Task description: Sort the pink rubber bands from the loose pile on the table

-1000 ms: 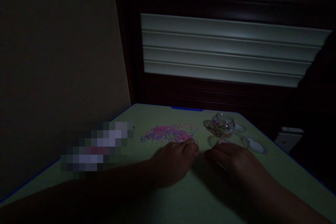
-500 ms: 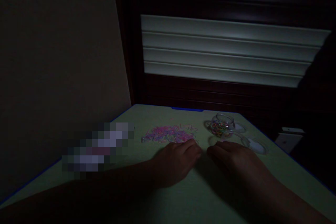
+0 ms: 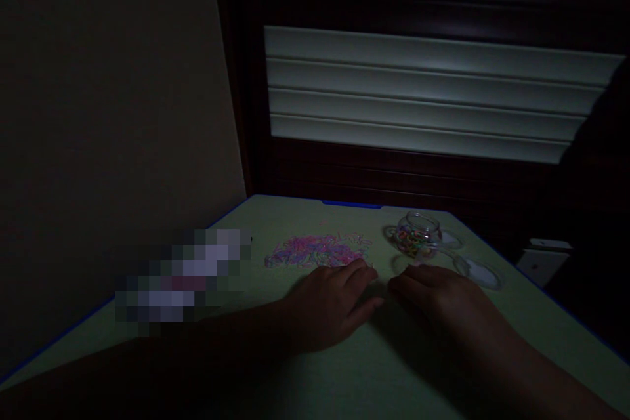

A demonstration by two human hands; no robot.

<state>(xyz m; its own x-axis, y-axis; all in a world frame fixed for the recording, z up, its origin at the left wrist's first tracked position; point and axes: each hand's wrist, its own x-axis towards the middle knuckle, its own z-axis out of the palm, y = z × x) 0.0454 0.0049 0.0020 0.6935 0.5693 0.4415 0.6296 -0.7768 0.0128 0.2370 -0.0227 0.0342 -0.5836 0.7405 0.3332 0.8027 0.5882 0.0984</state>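
My left hand (image 3: 337,302) rests low over the table, near the front of a pile of thin pink, purple and bluish loops (image 3: 315,251) that look like small rubber bands. Its thumb stands apart from the fingers, with nothing visible between them. Just to the right, my right hand (image 3: 445,298) has its fingers bent and drawn together; whatever they hold, if anything, is hidden. Behind that hand stands a clear round jar (image 3: 418,234) without a lid on it, partly filled with multicoloured bands.
Clear round plastic pieces, perhaps lids (image 3: 481,273), lie by the jar. The pale table (image 3: 315,380) has a blue edge. A blurred-out item (image 3: 191,275) lies at left. A wall and a dark slatted panel (image 3: 418,98) stand behind; a white device (image 3: 544,262) is beyond the right edge.
My left thumb has moved away from the fingers, so that hand has opened. My right hand stays closed in nearly the same place.
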